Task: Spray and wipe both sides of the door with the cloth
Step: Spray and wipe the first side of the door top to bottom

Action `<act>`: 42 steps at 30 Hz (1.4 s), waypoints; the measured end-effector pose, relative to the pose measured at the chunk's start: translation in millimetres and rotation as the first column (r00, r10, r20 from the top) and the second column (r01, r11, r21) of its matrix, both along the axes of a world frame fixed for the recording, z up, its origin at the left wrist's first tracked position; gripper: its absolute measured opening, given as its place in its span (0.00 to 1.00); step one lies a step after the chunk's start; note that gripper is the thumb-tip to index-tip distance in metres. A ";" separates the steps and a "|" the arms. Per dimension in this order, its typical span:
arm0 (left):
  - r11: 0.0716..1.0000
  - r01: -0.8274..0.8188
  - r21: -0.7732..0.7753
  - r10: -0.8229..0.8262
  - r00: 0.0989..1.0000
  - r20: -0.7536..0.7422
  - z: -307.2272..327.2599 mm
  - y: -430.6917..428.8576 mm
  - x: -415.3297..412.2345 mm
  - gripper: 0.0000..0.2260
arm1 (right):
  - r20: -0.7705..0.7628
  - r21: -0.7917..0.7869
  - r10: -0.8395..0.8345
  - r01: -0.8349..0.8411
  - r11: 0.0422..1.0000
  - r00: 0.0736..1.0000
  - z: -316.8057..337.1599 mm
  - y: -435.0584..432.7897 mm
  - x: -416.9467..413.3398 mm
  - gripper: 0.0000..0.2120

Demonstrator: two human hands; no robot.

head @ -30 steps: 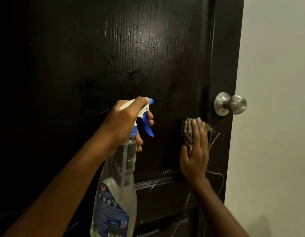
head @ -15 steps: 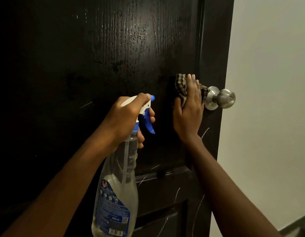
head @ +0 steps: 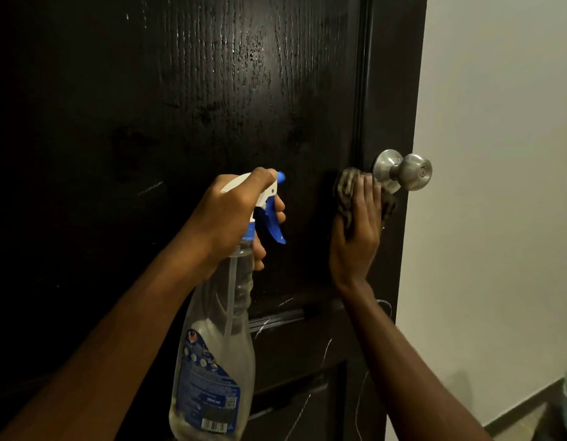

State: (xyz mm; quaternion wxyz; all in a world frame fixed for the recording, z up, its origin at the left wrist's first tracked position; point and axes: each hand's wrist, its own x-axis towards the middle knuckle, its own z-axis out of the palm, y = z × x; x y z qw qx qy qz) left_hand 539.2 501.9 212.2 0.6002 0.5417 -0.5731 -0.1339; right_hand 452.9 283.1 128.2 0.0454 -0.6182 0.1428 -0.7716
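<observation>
Through your head camera, your left hand (head: 231, 214) is curled round the neck and white head of the spray bottle (head: 218, 361), forefinger lying over the top. The clear bottle hangs down in front of the dark door (head: 180, 106). Your right hand (head: 358, 237) lies flat with fingers straight, pressing the bunched checked cloth (head: 346, 189) against the door just left of and below the metal knob (head: 409, 171), near the door's edge by the pale wall (head: 498, 154). Wet streaks shine on the panel above both hands, and thin white scratches mark the wood below them.
</observation>
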 end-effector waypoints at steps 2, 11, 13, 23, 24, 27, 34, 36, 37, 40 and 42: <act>1.000 0.005 -0.002 -0.005 1.000 0.000 -0.6 -2.0 1.2 0.23 | -0.013 0.015 -0.048 0.048 0.999 0.999 28.1 -2.9 0.7 0.27; 0.999 0.027 0.026 -0.028 1.000 0.011 -12.8 -25.5 -7.2 0.23 | -0.223 0.002 -0.063 0.066 0.998 0.973 -76.5 -8.7 -31.3 0.27; 0.999 0.036 0.036 -0.037 0.999 0.019 -19.5 -33.0 -14.7 0.23 | -0.235 0.028 0.041 -0.035 0.999 0.971 -84.2 -11.2 -44.2 0.26; 0.981 0.083 0.177 -0.090 0.996 0.029 -65.5 -79.2 -57.7 0.22 | 0.505 0.219 0.249 -0.402 0.889 0.826 -74.7 -18.1 -90.4 0.26; 0.979 0.069 0.194 -0.078 0.996 0.044 -68.1 -82.2 -61.2 0.22 | 0.489 0.229 0.242 -0.391 0.891 0.838 -75.9 -21.9 -91.3 0.26; 0.976 0.012 0.219 -0.033 0.995 0.093 -73.4 -85.7 -63.2 0.23 | 0.450 0.247 0.234 -0.372 0.894 0.862 -71.1 -29.0 -88.7 0.28; 0.993 -0.068 0.099 0.061 0.996 0.069 -69.5 -69.3 -46.1 0.21 | 0.049 0.181 0.076 -0.084 0.980 0.996 -28.0 -30.2 -35.7 0.30; 0.993 -0.090 0.071 0.085 0.994 0.074 -67.1 -65.6 -42.2 0.21 | -0.050 0.113 -0.068 0.074 0.991 0.996 -39.6 -34.4 -25.3 0.31; 0.993 -0.095 0.064 0.090 0.993 0.078 -66.3 -64.5 -40.2 0.20 | -0.082 0.075 -0.111 0.117 0.990 0.990 -53.2 -38.3 -24.2 0.31; 0.994 -0.092 0.061 0.087 0.993 0.078 -66.8 -63.5 -36.4 0.20 | -0.118 0.130 -0.117 0.132 0.983 0.986 -102.2 -48.6 -36.7 0.32; 0.994 -0.090 0.065 0.085 0.994 0.069 -67.6 -63.3 -35.5 0.20 | 0.022 0.338 -0.054 0.044 0.940 0.998 -108.9 -53.2 -45.8 0.32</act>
